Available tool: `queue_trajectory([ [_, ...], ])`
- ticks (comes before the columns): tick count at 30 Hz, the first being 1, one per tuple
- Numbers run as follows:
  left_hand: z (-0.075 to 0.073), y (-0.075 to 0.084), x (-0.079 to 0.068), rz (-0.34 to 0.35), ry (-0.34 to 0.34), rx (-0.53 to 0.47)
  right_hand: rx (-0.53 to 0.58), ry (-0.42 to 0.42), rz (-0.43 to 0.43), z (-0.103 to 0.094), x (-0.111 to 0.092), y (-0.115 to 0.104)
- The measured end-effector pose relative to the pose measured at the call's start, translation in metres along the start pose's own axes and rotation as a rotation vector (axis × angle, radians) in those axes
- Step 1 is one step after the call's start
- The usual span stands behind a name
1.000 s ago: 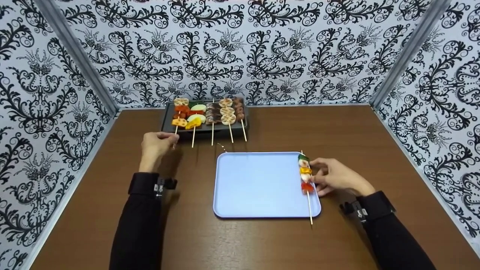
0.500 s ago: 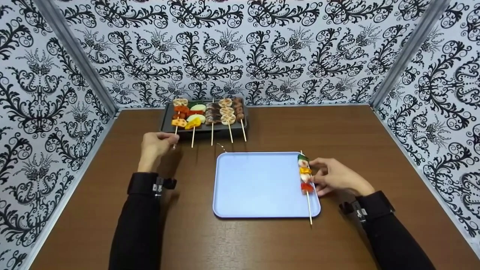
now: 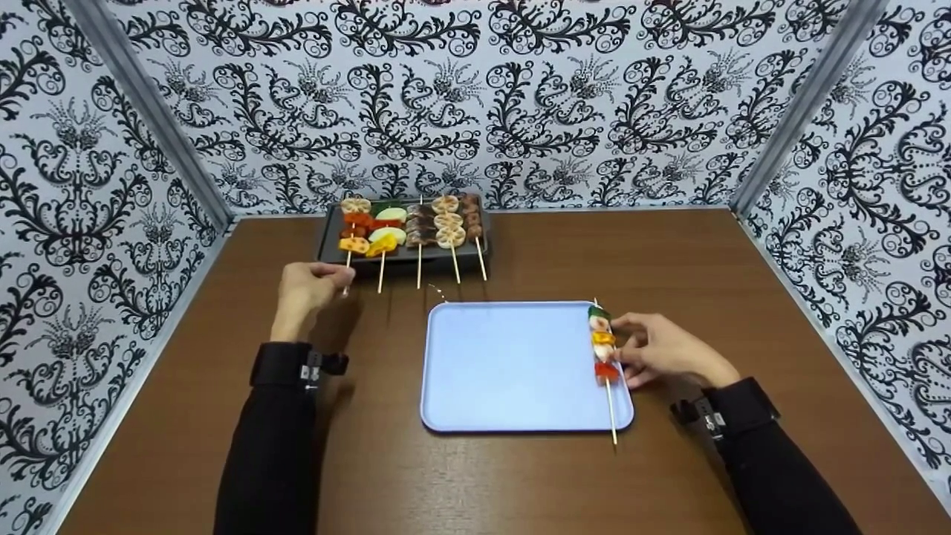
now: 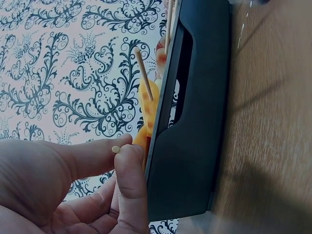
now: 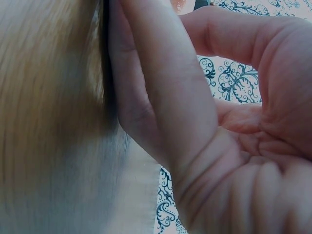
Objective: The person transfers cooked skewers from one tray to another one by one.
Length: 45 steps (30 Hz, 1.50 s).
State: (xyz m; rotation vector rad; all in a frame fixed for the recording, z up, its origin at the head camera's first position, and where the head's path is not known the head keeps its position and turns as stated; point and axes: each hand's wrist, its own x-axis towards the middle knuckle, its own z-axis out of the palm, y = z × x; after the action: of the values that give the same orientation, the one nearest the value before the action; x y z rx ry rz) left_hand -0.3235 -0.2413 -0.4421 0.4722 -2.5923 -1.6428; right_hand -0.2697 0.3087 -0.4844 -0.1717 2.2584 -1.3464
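Skewer [image 3: 603, 349], thin wood stick w/ veg chunks: right fingers [image 3: 628, 355] pinch it; left fingers [image 3: 327, 273] pinch grill skewer [image 3: 348, 260].

Bright, even overhead light with soft shadows; the head view is sharp, the right wrist view blurred.

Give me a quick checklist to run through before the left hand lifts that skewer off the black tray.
1. Left hand pinches the stick end of the leftmost skewer: ok, thumb and finger close on its tip in the left wrist view.
2. Neighbouring skewer clear of it: cannot tell, the food pieces sit close together.
3. Blue tray has bare room: ok.
4. Right hand holds the vegetable skewer at the blue tray's right edge: ok.
5. Black tray steady on the table: cannot tell.
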Motion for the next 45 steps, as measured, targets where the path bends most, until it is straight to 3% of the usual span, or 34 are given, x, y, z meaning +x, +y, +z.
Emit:
queue_trajectory([
  [4,0.0009,0.0008,-0.0012,-0.006,-0.008,-0.064,-0.003,-0.011,-0.021,-0.0004,0.0004,0.0011],
  [22,-0.0037,0.0035,-0.0030,-0.009,-0.019,-0.015,-0.002,0.009,-0.001,0.0010,0.0021,0.0007],
  [36,-0.0008,0.0055,-0.0044,0.001,-0.035,-0.080,-0.023,-0.014,-0.014,-0.0005,0.0009,0.0013],
  [45,-0.0025,0.0064,-0.0057,0.021,-0.015,-0.046,-0.005,-0.009,0.002,-0.0006,0.0003,-0.0006],
])
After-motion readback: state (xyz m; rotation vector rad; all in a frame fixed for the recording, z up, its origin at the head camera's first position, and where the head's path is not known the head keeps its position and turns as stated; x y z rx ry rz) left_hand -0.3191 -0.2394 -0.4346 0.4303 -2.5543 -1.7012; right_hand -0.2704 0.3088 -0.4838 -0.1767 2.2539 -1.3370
